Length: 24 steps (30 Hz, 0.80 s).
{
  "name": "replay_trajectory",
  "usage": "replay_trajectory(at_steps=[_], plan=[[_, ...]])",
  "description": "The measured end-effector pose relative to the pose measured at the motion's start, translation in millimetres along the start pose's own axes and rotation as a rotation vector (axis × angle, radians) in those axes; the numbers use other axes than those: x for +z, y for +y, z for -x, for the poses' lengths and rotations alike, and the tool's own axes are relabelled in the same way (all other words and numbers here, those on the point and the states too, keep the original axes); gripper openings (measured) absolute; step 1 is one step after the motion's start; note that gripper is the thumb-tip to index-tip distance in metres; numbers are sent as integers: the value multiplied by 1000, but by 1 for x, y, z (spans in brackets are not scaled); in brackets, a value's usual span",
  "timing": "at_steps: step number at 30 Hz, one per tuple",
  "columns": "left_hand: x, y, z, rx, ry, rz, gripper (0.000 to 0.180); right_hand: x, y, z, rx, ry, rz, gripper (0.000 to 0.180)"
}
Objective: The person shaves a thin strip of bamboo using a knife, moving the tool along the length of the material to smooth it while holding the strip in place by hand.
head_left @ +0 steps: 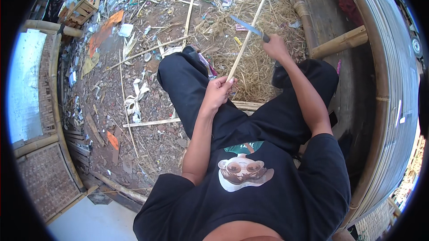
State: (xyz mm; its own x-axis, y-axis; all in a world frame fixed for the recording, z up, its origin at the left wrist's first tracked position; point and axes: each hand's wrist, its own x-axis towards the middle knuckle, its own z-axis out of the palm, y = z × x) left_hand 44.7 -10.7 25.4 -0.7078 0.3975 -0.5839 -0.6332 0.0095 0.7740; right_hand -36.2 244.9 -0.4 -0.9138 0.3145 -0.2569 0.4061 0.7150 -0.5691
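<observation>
Cream-coloured, the strip slants outward between the knees; the left hand is curled round its near end, seemingly for steadiness where the knife crosses, gripped by the right hand.

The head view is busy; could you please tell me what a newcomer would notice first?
Probably the knife in the right grip, upper centre, crossing the long pale strip whose visible lower end is in the left grip. Next comes the bright orange piece on the littered ground, upper left.
</observation>
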Motion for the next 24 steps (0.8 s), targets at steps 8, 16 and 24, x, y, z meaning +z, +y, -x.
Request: replay_trajectory(at_steps=[8, 16, 24], plan=[[8, -7, -52, 286, 173, -314, 17, 20, -33, 29, 82, -329, -875, 38], [22, 11, -32, 130, 123, -460, 30, 36, -18, 16, 106, -308, -1049, 20], [17, -6, 25, -56, -44, -306, 25, 33, 3, -4, 237, -298, -1089, 19]])
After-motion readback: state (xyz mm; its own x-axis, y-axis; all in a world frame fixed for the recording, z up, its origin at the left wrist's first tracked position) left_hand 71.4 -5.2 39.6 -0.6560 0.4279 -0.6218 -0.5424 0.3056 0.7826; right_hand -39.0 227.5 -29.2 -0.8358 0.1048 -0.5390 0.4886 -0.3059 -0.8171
